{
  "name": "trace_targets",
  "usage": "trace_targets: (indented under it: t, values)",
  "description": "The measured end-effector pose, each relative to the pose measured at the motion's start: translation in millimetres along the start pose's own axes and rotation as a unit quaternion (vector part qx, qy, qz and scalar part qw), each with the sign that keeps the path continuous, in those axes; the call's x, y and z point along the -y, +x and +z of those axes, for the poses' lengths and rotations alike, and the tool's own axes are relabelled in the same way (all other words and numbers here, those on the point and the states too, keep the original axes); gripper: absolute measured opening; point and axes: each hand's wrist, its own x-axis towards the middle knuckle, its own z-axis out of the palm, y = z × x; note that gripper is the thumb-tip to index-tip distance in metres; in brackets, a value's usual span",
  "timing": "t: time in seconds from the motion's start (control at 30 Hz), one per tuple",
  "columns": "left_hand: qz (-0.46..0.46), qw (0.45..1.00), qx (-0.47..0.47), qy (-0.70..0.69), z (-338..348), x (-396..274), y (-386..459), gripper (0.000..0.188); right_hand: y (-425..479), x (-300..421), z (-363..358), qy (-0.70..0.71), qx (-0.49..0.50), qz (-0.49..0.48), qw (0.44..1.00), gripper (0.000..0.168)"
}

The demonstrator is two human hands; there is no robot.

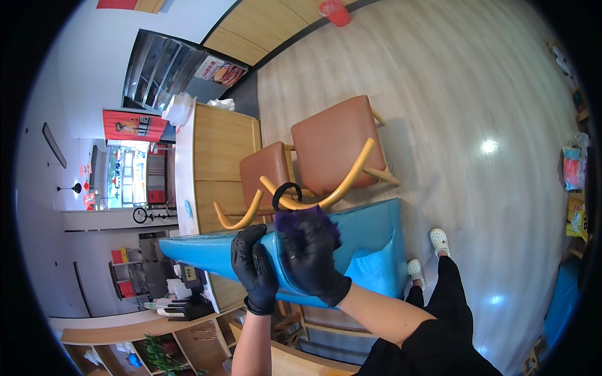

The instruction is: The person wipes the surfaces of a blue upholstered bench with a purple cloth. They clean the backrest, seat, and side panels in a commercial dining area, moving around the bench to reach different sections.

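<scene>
A seat upholstered in blue, leather-like material stands before me, its padded backrest [202,254] running across the middle and its cushion [376,263] to the right. My left hand [254,268], in a black glove, grips the backrest with curled fingers. In my right hand [312,265], gloved the same way, is a bunched purple cloth [329,228], pressed against the backrest. A black loop [287,187] sticks out beside the cloth; whether it is joined to it, I cannot tell. The palm side of my right hand is hidden.
Two chairs with brown seats [334,141] and curved wooden backs [350,181] stand close beyond the backrest. Behind them is a wood-panelled counter [225,150] with a white top. Wooden shelving [193,348] holds a plant [162,355]. A red bin [336,13] sits by the far wall.
</scene>
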Motion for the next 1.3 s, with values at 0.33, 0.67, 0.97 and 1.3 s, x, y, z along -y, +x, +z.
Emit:
trace_targets:
  t: [0.33,0.67,0.97,1.3]
  values:
    - [-0.014,1.0,0.006,-0.025,-2.0,4.0,0.2,0.028,-34.9,-23.5,-21.0,-0.053,-0.023,0.148,0.987,0.032]
    - [0.0,1.0,0.006,-0.03,-2.1,7.2,-0.1,0.027,-97.2,-48.4,-59.8,-0.097,-0.058,-0.031,0.993,0.025]
    - [0.022,0.999,0.029,-0.015,-5.0,9.1,0.6,0.039,-71.9,6.1,10.7,0.017,-0.036,0.008,0.999,0.023]
    - [0.017,0.995,0.032,-0.092,-4.8,16.3,3.2,0.034,-135.7,-73.5,-44.0,-0.047,-0.112,-0.032,0.992,0.013]
